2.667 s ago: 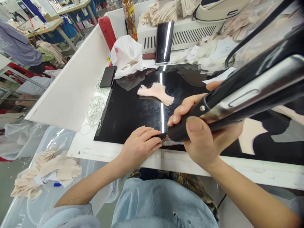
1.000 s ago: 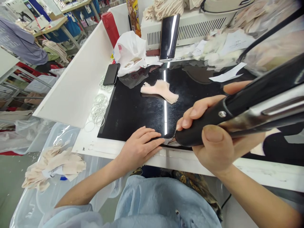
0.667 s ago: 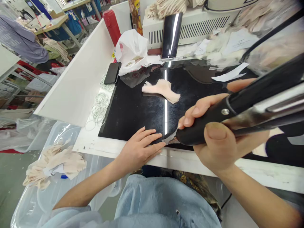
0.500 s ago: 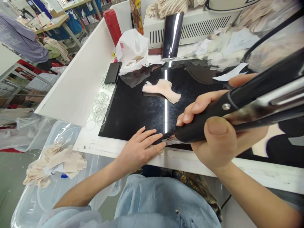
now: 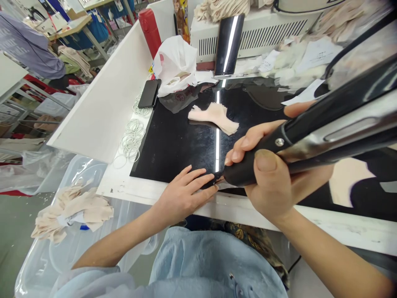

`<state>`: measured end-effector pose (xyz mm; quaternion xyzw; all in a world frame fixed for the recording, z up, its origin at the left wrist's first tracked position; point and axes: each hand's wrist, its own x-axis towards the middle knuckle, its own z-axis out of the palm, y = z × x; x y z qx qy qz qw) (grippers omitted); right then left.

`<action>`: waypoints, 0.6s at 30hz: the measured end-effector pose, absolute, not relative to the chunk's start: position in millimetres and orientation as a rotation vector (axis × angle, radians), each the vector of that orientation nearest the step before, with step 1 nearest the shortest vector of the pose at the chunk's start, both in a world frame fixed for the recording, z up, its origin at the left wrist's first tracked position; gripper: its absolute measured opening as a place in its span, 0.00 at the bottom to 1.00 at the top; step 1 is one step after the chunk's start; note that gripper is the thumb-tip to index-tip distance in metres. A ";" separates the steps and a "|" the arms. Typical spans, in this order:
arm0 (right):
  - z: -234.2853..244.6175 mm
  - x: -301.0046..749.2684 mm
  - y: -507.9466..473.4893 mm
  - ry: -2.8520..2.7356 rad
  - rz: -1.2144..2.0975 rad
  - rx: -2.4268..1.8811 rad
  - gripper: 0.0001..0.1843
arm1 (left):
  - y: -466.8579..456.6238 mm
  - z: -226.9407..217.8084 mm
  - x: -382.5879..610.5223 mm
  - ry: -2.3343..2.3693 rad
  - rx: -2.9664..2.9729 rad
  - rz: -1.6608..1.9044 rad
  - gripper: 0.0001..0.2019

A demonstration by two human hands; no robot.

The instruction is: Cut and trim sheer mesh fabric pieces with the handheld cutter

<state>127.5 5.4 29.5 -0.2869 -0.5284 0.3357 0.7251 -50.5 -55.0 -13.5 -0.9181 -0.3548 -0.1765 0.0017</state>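
My right hand [image 5: 273, 174] is wrapped round a long black handheld tool [image 5: 335, 124] with a silver metal strip and a screw in its side. The tool's narrow, copper-coloured tip meets the front edge of the black glossy board [image 5: 173, 145]. Beside that tip, my left hand [image 5: 184, 192] lies flat with fingers stretched out. Its fingertips touch a small dark strip and something whitish, too small to name. Beyond both hands, a small stack of beige fabric pieces [image 5: 214, 116] rests on the board. Part of another pale piece [image 5: 347, 182] shows at the right, under my right forearm's side.
A black phone [image 5: 149, 93] lies on pale rubber bands [image 5: 132, 140] at the left. Behind stand a white plastic bag [image 5: 176, 64], a red bottle [image 5: 150, 31] and a propped dark phone [image 5: 229, 45]. A clear bin [image 5: 74, 165] holds bundled fabric [image 5: 74, 211]. A white partition [image 5: 93, 99] borders the left.
My right hand and the tool have shifted slightly to the left, uncovering more of the pale piece at the right. My left hand has stayed nearly in place.
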 end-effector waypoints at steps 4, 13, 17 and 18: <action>35.5 127.2 4.7 -1.149 0.748 -0.583 0.21 | -53.5 -16.1 -51.1 -1.128 -2.880 -0.610 0.12; 43.7 127.8 3.7 -1.118 0.711 -0.528 0.20 | -47.8 -12.0 -55.7 -1.236 -2.894 -0.773 0.12; 39.8 127.7 4.6 -1.173 0.713 -0.514 0.19 | -45.9 -8.7 -54.5 -1.289 -2.904 -0.733 0.11; 39.2 128.0 4.6 -1.185 0.718 -0.516 0.19 | -45.6 -8.6 -53.9 -1.282 -2.907 -0.713 0.12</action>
